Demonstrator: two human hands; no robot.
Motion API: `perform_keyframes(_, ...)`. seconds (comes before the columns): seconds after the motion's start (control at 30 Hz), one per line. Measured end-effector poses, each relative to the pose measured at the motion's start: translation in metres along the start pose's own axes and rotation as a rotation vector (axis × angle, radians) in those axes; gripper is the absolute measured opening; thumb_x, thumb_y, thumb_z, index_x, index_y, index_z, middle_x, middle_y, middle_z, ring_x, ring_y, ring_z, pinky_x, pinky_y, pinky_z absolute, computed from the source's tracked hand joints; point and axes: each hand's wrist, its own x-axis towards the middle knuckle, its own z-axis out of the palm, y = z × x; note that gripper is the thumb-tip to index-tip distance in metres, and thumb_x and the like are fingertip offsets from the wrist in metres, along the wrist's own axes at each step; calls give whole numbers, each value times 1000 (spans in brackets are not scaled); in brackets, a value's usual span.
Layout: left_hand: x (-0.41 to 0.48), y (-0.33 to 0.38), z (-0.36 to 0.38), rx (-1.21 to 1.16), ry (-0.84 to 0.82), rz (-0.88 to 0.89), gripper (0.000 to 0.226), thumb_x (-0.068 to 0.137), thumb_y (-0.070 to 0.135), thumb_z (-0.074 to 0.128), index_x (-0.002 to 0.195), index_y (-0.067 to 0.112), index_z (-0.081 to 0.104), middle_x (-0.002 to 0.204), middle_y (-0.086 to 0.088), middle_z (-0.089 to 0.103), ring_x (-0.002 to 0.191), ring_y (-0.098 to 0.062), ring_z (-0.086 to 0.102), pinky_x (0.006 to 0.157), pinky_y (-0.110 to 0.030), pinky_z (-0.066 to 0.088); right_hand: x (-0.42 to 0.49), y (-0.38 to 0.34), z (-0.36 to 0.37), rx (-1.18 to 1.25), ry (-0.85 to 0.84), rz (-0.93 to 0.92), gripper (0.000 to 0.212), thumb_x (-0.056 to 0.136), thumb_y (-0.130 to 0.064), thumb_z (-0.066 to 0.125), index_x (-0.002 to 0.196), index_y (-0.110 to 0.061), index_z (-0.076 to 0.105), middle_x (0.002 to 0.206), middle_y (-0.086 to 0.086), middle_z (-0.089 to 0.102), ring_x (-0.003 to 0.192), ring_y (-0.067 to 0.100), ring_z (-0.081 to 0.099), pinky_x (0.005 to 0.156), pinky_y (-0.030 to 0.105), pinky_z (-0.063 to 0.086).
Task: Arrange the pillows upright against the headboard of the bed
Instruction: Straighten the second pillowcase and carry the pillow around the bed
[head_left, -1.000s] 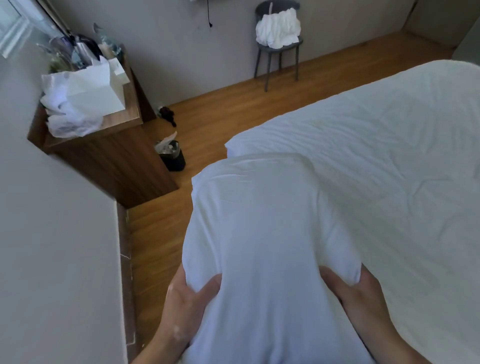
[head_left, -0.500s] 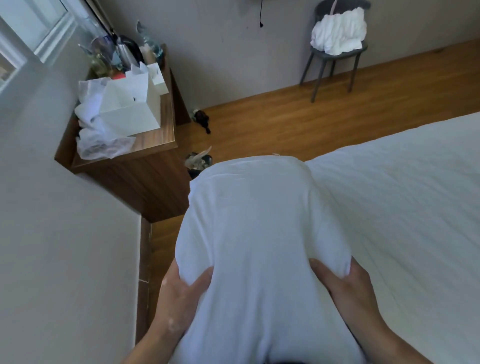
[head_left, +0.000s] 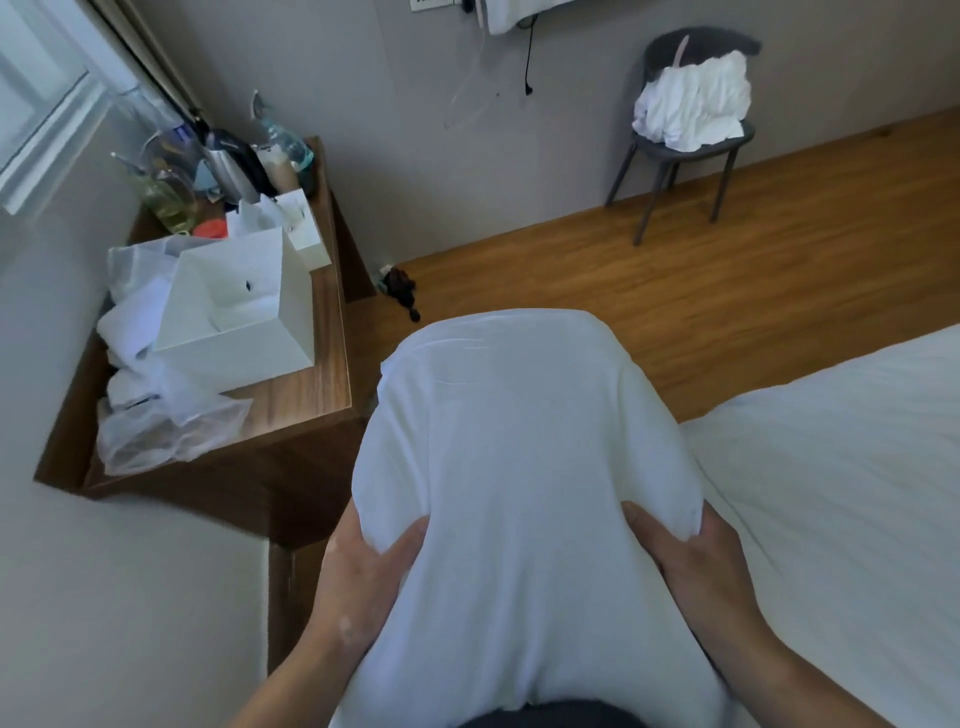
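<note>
A large white pillow (head_left: 519, 457) fills the middle of the view, held lengthwise out in front of me. My left hand (head_left: 363, 577) grips its left side, thumb pressed into the fabric. Its right side is gripped by my right hand (head_left: 696, 566) in the same way. The pillow hangs over the gap between the wooden side table and the bed (head_left: 841, 493), whose white sheet lies at the right. No headboard shows in this view.
A wooden side table (head_left: 306, 410) at the left carries a white box (head_left: 239, 322), plastic bags, bottles and a kettle. A grey chair (head_left: 680, 150) with white cloth stands by the far wall. A pale wall (head_left: 104, 597) is close on my left; a small dark object (head_left: 402, 288) lies on the wood floor.
My view has swung left: the bed slid to the right, the side table came closer to centre. Both hands keep the same grip on the pillow.
</note>
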Motion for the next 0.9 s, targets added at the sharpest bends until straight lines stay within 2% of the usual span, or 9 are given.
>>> perform_keyframes(0.07, 51, 19, -7, 1, -54, 22, 57, 80, 41, 77, 130, 35, 50, 111, 23, 62, 98, 0, 59, 78, -17, 45, 27, -19, 26, 9, 51, -10, 28, 78, -36, 85, 101, -31, 71, 88, -32, 74, 76, -11, 68, 70, 27, 49)
perform_keyframes(0.17, 115, 46, -10, 2, -135, 35, 81, 68, 58, 75, 140, 34, 45, 127, 14, 61, 113, -12, 58, 101, -41, 48, 63, -45, 53, 17, 130, -10, 29, 77, -36, 85, 102, -31, 71, 90, -28, 75, 80, -4, 71, 70, 27, 50)
perform_keyframes(0.23, 155, 59, -5, 11, -181, 42, 79, 72, 56, 76, 140, 32, 45, 128, 9, 62, 115, -17, 59, 104, -49, 47, 86, -57, 65, 33, 181, 12, 30, 77, -37, 85, 103, -31, 71, 91, -26, 76, 81, -3, 71, 71, 28, 51)
perform_keyframes(0.3, 193, 74, 5, 18, -221, 63, 77, 75, 55, 75, 142, 33, 44, 130, 10, 61, 115, -17, 59, 102, -46, 48, 111, -69, 71, 51, 229, 27, 31, 77, -36, 85, 104, -31, 71, 89, -24, 77, 78, -6, 70, 71, 27, 50)
perform_keyframes(0.4, 251, 100, 28, 30, -282, 119, 69, 81, 48, 73, 142, 36, 43, 120, 26, 56, 105, -6, 56, 94, -33, 42, 157, -84, 78, 73, 297, 41, 31, 78, -36, 85, 105, -32, 70, 91, -18, 77, 82, -2, 70, 71, 26, 50)
perform_keyframes(0.53, 325, 144, 73, 48, -335, 150, 63, 82, 43, 75, 138, 39, 45, 113, 31, 54, 102, 1, 56, 94, -31, 46, 233, -105, 75, 94, 360, 63, 31, 79, -34, 84, 105, -32, 69, 94, -14, 77, 92, 6, 70, 73, 26, 50)
perform_keyframes(0.6, 360, 169, 98, 61, -352, 171, 56, 85, 37, 73, 133, 41, 44, 108, 35, 51, 94, 8, 54, 80, -12, 43, 274, -118, 66, 105, 374, 76, 26, 79, -34, 83, 100, -35, 67, 97, -13, 76, 93, 7, 69, 72, 26, 49)
perform_keyframes(0.67, 391, 195, 123, 76, -356, 196, 55, 85, 35, 72, 132, 42, 44, 105, 37, 50, 89, 13, 52, 67, -5, 37, 310, -133, 53, 103, 383, 90, 26, 80, -37, 82, 97, -38, 63, 100, -14, 73, 93, 8, 68, 71, 25, 48)
perform_keyframes(0.9, 484, 292, 213, 138, -419, 252, 65, 83, 40, 73, 141, 34, 47, 109, 33, 54, 110, -9, 52, 80, -22, 40, 428, -177, 8, 122, 481, 89, 45, 80, -38, 82, 119, -25, 65, 108, -9, 73, 97, 12, 68, 74, 29, 51)
